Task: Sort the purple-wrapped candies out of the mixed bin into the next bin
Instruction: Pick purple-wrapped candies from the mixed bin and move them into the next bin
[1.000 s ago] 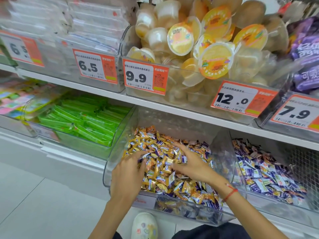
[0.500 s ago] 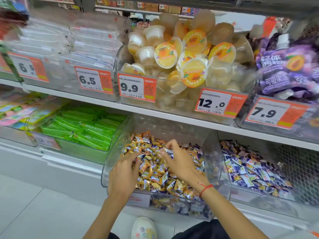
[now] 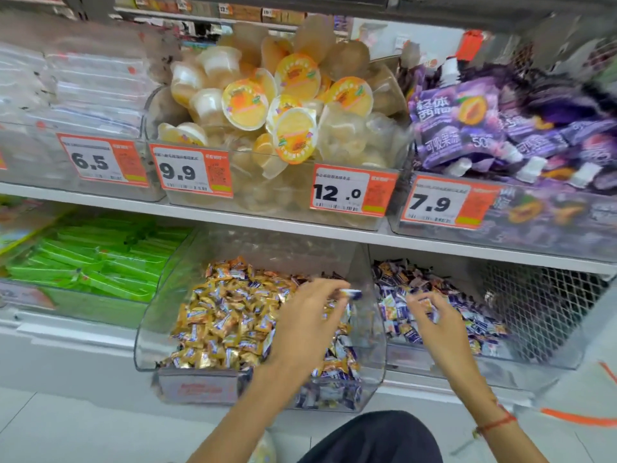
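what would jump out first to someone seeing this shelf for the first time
Probably the heap of yellow-lidded jelly cups on the upper shelf, behind the orange price tags. Below it, the left hand pinches a purple-wrapped candy over the mixed bin of gold and purple sweets, and the right hand is over the next bin, fingers curled on what looks like another candy. Bright green packs fill the bin to the left.

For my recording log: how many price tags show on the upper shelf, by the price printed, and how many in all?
6.5 tag: 1
9.9 tag: 1
12.0 tag: 1
7.9 tag: 1
Total: 4 readable; another tag is cut off at the left edge.
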